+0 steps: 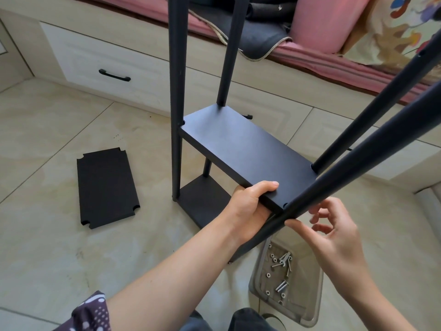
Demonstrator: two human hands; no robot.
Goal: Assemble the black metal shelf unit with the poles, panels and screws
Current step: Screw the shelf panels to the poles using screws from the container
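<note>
The black shelf unit stands on the floor with several upright poles (176,91), a bottom panel (202,199) and a middle panel (245,149) set between them. My left hand (250,206) grips the near edge of the middle panel, thumb on top and fingers underneath. My right hand (331,225) is at the near right pole (358,161), thumb and fingertips touching it beside the panel's corner. Whether a screw sits between the fingers cannot be seen. A spare black panel (107,187) with notched corners lies flat on the floor to the left.
A clear plastic tray (307,314) with several silver screws and washers sits on the floor by my knees. A bed platform with a drawer (102,65), pink bedding (322,20) and a dark cloth runs along the back. The floor is beige tile.
</note>
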